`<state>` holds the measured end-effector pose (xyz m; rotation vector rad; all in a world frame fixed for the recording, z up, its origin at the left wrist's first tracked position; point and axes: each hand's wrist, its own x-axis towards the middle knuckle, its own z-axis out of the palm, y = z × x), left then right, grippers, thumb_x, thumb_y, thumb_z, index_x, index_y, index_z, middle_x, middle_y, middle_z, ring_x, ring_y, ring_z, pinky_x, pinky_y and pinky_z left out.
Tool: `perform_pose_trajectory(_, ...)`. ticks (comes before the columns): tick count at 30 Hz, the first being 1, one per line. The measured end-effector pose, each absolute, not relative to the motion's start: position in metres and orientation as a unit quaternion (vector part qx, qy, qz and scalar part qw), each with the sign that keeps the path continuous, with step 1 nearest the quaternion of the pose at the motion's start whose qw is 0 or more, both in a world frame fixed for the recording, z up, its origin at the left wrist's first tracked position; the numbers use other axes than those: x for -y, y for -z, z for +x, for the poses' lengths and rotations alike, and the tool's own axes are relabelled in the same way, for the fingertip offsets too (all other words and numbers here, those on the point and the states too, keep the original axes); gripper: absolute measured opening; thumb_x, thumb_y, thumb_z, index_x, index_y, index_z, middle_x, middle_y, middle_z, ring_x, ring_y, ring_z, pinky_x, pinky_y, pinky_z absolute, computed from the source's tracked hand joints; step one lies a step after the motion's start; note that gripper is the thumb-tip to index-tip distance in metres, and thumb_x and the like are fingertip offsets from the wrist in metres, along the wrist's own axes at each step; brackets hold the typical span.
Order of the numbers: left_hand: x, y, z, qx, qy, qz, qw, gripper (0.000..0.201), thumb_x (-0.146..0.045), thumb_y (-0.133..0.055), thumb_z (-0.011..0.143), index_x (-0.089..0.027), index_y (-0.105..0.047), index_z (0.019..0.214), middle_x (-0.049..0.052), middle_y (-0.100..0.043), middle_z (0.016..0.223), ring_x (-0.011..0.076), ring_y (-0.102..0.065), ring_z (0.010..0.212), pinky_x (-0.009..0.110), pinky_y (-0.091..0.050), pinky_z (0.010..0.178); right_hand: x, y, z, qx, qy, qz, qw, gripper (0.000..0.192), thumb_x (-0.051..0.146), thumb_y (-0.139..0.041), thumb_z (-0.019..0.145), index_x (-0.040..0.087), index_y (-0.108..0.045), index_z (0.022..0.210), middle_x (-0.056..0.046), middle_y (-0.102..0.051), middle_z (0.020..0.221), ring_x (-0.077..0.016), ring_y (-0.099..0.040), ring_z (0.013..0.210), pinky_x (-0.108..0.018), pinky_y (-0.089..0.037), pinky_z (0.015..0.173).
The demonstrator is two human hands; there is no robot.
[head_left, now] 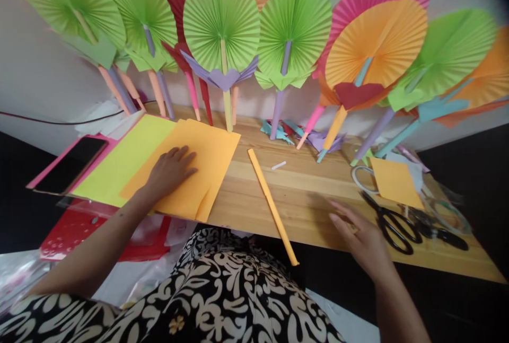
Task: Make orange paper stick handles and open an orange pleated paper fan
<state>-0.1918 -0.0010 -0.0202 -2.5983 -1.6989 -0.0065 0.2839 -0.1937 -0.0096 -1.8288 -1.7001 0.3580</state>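
My left hand [170,173] lies flat, fingers spread, on a stack of orange paper sheets [214,147]. Yellow-green paper [135,144] sticks out from beneath the orange sheets. To the right of the stack, a thin rolled orange paper tube [272,208] rests on the wooden table [246,194], its near end jutting past the front edge. My right hand [360,234] is over the table's front edge, between the tube and the black scissors [395,226]. Its fingers are apart and I see nothing held in them.
Several folded paper fans [221,22] on paper handles lean against the wall at the back. A dark phone [71,165] lies at the far left on pink paper. At the right are an orange paper square [397,181] and a white tape roll [363,178]. Paper scraps [326,141] lie below the fans.
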Motion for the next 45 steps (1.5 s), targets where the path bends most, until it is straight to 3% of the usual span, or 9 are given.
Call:
perform_pose_trajectory(8,-0.007,0.016,-0.185,0.55,0.02,-0.835,0.007,0.054,-0.045,-0.043,0.101,-0.017,-0.056,0.145,0.018,-0.047,0.156,0.0406,-0.044,0.141,0.058,-0.041,0.111,0.199,0.019,0.259,0.627,-0.179,-0.687,0.32,0.038,0.048,-0.058,0.095,0.022,-0.073,0.118,-0.012,-0.075,0.125,-0.0292,-0.07,0.118,-0.047,-0.055,0.103)
perform_pose_trajectory(14,-0.001,0.018,-0.187,0.544,0.045,-0.838,-0.01,0.06,-0.047,-0.036,0.103,-0.017,-0.042,0.155,0.016,-0.041,0.16,0.0368,-0.04,0.145,0.054,-0.036,0.116,0.194,0.021,0.241,0.618,-0.195,-0.681,0.341,0.038,0.048,-0.058,0.095,0.022,-0.074,0.116,-0.011,-0.076,0.123,-0.0276,-0.071,0.116,-0.044,-0.056,0.102)
perform_pose_trajectory(17,0.005,0.015,-0.193,0.522,0.062,-0.85,-0.019,0.056,-0.046,-0.036,0.104,-0.018,-0.047,0.151,0.014,-0.041,0.161,0.0342,-0.037,0.148,0.052,-0.033,0.119,0.191,0.022,0.235,0.619,-0.197,-0.677,0.345,0.038,0.048,-0.058,0.094,0.021,-0.075,0.115,-0.011,-0.077,0.12,-0.027,-0.072,0.113,-0.043,-0.057,0.101)
perform_pose_trajectory(22,0.019,0.001,-0.211,0.505,0.094,-0.858,-0.017,0.057,-0.049,-0.039,0.103,-0.014,-0.055,0.145,0.017,-0.046,0.157,0.0373,-0.044,0.144,0.055,-0.036,0.116,0.184,0.015,0.231,0.628,-0.195,-0.67,0.343,0.037,0.047,-0.058,0.095,0.022,-0.074,0.117,-0.011,-0.077,0.12,-0.0265,-0.073,0.11,-0.044,-0.057,0.1)
perform_pose_trajectory(28,0.061,-0.015,-0.217,0.382,0.123,-0.912,-0.081,0.042,-0.043,-0.047,0.103,-0.024,-0.061,0.137,0.01,-0.058,0.149,0.0282,-0.054,0.136,0.051,-0.041,0.115,0.176,0.011,0.22,0.64,-0.197,-0.663,0.335,0.034,0.043,-0.058,0.096,0.022,-0.074,0.118,-0.01,-0.076,0.12,-0.0255,-0.073,0.11,-0.043,-0.058,0.099)
perform_pose_trajectory(33,0.081,-0.009,-0.211,0.343,0.069,-0.93,-0.115,0.043,-0.034,-0.056,0.099,-0.028,-0.057,0.142,0.008,-0.053,0.154,0.0308,-0.049,0.14,0.056,-0.037,0.116,0.168,-0.002,0.188,0.695,-0.197,-0.607,0.331,0.029,0.036,-0.056,0.099,0.024,-0.074,0.118,-0.009,-0.077,0.12,-0.0252,-0.073,0.111,-0.042,-0.058,0.098)
perform_pose_trajectory(38,0.072,0.0,-0.203,0.334,0.06,-0.933,-0.116,0.04,-0.025,-0.047,0.102,-0.027,-0.057,0.141,0.008,-0.053,0.154,0.0275,-0.049,0.14,0.052,-0.037,0.116,0.148,-0.02,0.119,0.853,-0.171,-0.434,0.236,0.031,0.027,-0.053,0.102,0.021,-0.069,0.128,-0.01,-0.075,0.125,-0.0252,-0.069,0.116,-0.045,-0.056,0.102)
perform_pose_trajectory(41,0.062,0.001,-0.196,0.329,0.06,-0.936,-0.11,0.04,-0.021,-0.043,0.103,-0.025,-0.059,0.14,0.01,-0.054,0.152,0.0274,-0.049,0.14,0.05,-0.038,0.115,0.132,-0.015,0.077,0.915,-0.15,-0.342,0.153,0.037,0.027,-0.061,0.099,0.014,-0.064,0.134,-0.013,-0.069,0.135,-0.0282,-0.062,0.127,-0.047,-0.052,0.107)
perform_pose_trajectory(45,0.055,0.001,-0.188,0.318,0.033,-0.941,-0.11,0.041,-0.014,-0.043,0.099,-0.026,-0.065,0.131,0.009,-0.054,0.151,0.0276,-0.047,0.141,0.049,-0.036,0.115,0.121,0.0,0.051,0.93,-0.119,-0.334,0.094,0.046,0.027,-0.07,0.093,0.016,-0.06,0.137,-0.014,-0.064,0.14,-0.0306,-0.056,0.133,-0.05,-0.05,0.108)
